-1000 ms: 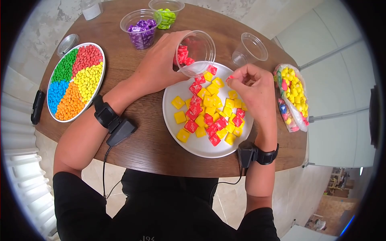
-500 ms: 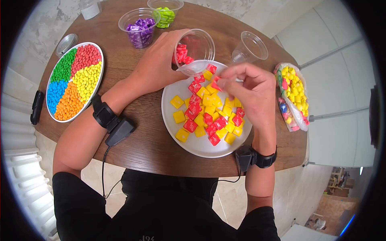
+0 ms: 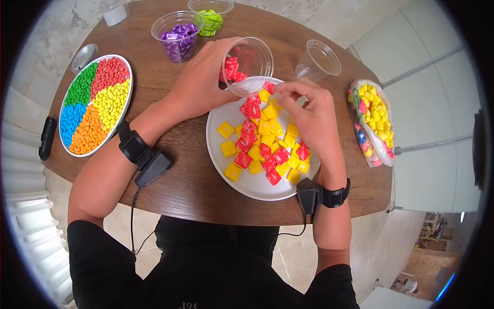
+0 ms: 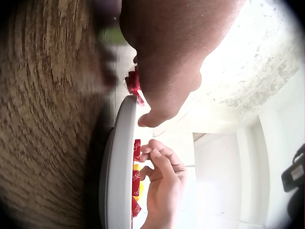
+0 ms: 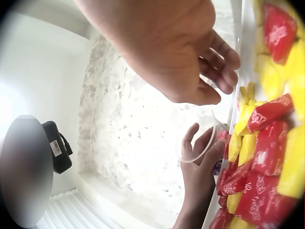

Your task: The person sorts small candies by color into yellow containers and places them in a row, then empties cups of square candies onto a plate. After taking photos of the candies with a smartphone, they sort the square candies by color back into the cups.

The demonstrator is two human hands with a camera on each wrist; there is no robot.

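My left hand [image 3: 203,85] grips a clear plastic cup [image 3: 249,64], tilted on its side over the far edge of a white plate [image 3: 218,154]. Several red candies [image 3: 232,69] lie inside the cup. The plate bears a heap of red and yellow wrapped candies [image 3: 267,144]. My right hand [image 3: 309,116] reaches over the plate, fingers curled and tips pinched together against a red candy [image 3: 268,86] just below the cup's rim. In the right wrist view the cup [image 5: 198,138] and left hand [image 5: 200,181] show beyond my right hand [image 5: 171,52].
On the round wooden table stand a plate of round sorted candies [image 3: 95,105] at left, a cup of purple candies [image 3: 179,36], a cup of green ones [image 3: 211,18], an empty clear cup [image 3: 318,59] and a bag of mixed candies [image 3: 373,123] at right.
My right hand, which lifted a red candy off the heap, has moved up and left to the cup's rim. The left hand and cup have held still.
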